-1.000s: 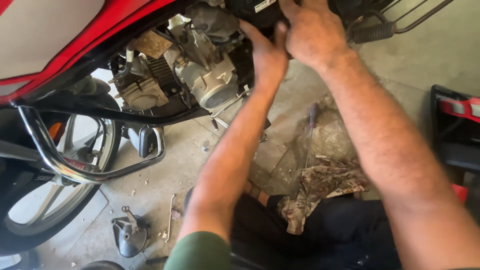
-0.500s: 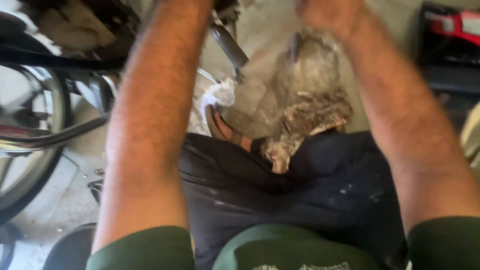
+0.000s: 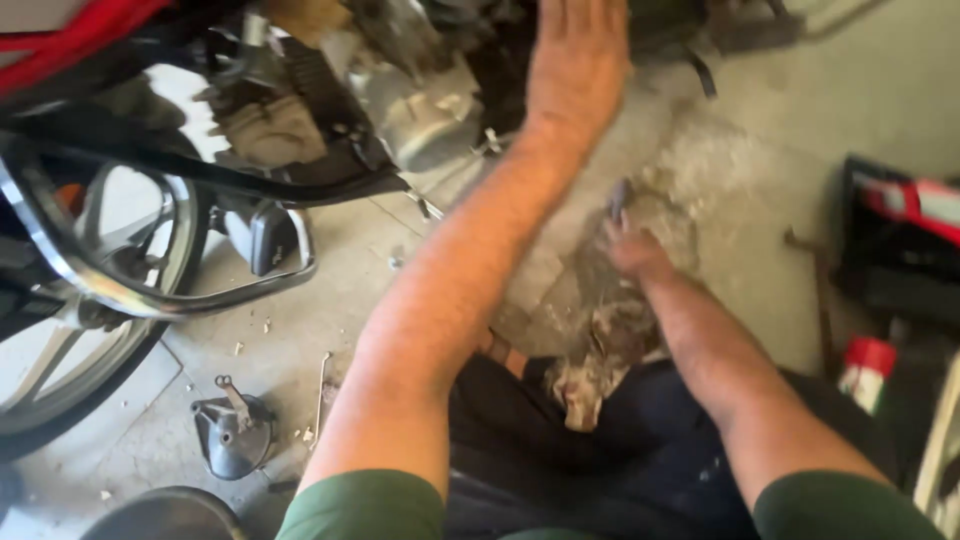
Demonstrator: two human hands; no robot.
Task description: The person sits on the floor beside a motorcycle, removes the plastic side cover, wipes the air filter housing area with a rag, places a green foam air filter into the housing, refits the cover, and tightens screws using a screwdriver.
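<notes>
Fig.: view down over my knees, seated on a concrete floor (image 3: 790, 120) beside a motorbike.

Motorbike (image 3: 60, 40): red bodywork top left, spoked front wheel (image 3: 70, 330) at left edge, chrome crash bar (image 3: 130, 295) curving in front of it. Engine (image 3: 400, 90): grey, greasy, upper centre, just left of my left hand.

My left arm runs diagonally up from bottom centre. Left hand (image 3: 578, 62) is open, palm flat, fingers together & extended, raised in front of the dark engine area; fingertips cut off by top edge, so I can't tell if it touches the bike. It holds nothing.

My right hand (image 3: 632, 250) is lower, centre-right, down on a dirty rag (image 3: 610, 340) spread on the floor & trailing onto my dark trousers. It seems closed round a small dark tool (image 3: 618, 198) whose tip sticks up above the knuckles; blurred, kind of tool unclear.

Dark case w/ red part (image 3: 900, 240): right edge, well apart from both hands. Red-capped can (image 3: 866, 370) below it. Small dark metal bike part (image 3: 232, 435): on floor bottom left, near the wheel. Thin metal rod (image 3: 320, 395) just right of that part.
</notes>
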